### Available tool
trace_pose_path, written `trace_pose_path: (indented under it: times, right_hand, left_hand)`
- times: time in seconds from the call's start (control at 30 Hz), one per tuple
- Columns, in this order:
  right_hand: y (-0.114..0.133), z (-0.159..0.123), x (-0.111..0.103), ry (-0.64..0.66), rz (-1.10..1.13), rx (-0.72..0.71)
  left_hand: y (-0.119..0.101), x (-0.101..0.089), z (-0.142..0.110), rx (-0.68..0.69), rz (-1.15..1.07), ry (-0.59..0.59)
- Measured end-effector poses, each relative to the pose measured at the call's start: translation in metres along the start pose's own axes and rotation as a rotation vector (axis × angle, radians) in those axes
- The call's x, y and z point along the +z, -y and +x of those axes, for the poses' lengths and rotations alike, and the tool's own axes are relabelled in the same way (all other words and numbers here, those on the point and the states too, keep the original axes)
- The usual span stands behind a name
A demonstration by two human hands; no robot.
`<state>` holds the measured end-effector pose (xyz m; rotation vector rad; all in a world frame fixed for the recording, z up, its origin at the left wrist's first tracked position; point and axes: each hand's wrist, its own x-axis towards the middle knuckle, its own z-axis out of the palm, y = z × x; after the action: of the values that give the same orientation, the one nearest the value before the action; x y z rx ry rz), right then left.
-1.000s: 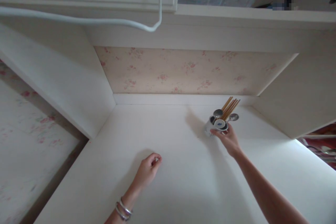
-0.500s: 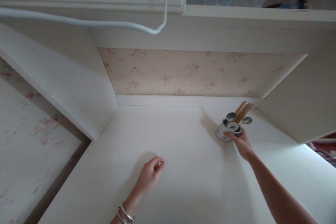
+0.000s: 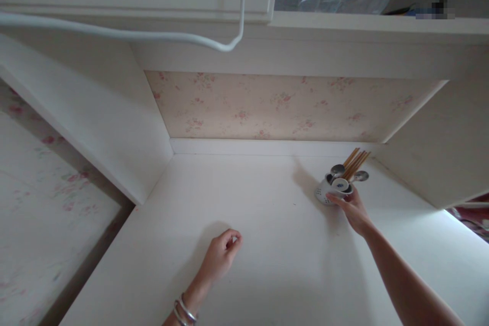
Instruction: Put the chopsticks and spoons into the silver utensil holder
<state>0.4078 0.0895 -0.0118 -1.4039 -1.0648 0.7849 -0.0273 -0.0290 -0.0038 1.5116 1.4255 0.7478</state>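
left wrist (image 3: 194, 294): two slim silver-toned bangles (image 3: 187, 311), rounded | left hand (image 3: 220, 255): bare | right hand (image 3: 354, 211), right forearm (image 3: 401, 267): bare

The right hand (image 3: 353, 212) grips a white perforated holder (image 3: 324, 195), fingers at its rim. Out of the holder lean wooden chopsticks (image 3: 357, 164) and two metal spoons (image 3: 337, 170), with a round white blue-marked piece (image 3: 340, 185) between. Whether the holder's base meets the tabletop (image 3: 260, 198) is hard to tell. Left of the holder, the braceleted left hand (image 3: 221, 254) curls loosely.
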Motion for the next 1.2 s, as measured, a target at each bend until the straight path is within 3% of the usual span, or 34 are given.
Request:
trace_pose_path:
  times: [0.33, 0.5, 0.6, 0.67, 0.73, 0.9, 1.03, 1.1, 1.2]
  right_hand:
    - [0.012, -0.012, -0.004, -0.024, -0.099, 0.032]
    - [0.010, -0.048, -0.023, -0.297, -0.135, 0.067]
    - [0.015, -0.080, -0.020, -0.433, -0.123, 0.058]
    - [0.023, -0.102, -0.004, -0.370, -0.127, 0.091]
    - [0.034, -0.123, 0.023, -0.210, -0.144, 0.097]
    - [0.057, -0.162, 0.122, 0.167, -0.054, 0.051]
    - [0.057, -0.186, 0.191, 0.373, -0.083, 0.068]
    - [0.051, -0.197, 0.212, 0.445, -0.099, 0.010]
    - [0.044, -0.209, 0.224, 0.484, -0.129, -0.069]
  left_hand:
    - [-0.001, -0.001, -0.001, -0.011, -0.031, 0.006]
    - [0.000, -0.001, 0.000, -0.048, -0.083, 0.045]
    - [0.002, 0.000, 0.003, -0.055, -0.086, 0.020]
    - [0.000, 0.003, 0.005, -0.057, -0.067, -0.002]
    - [-0.005, 0.005, 0.008, -0.066, -0.047, 0.002]
    - [-0.028, 0.012, 0.018, -0.039, -0.029, 0.017]
    - [-0.027, 0.015, 0.025, -0.040, -0.064, -0.001]
    - [-0.021, 0.014, 0.026, -0.023, -0.074, 0.012]
    - [-0.012, 0.012, 0.025, 0.009, -0.073, 0.051]
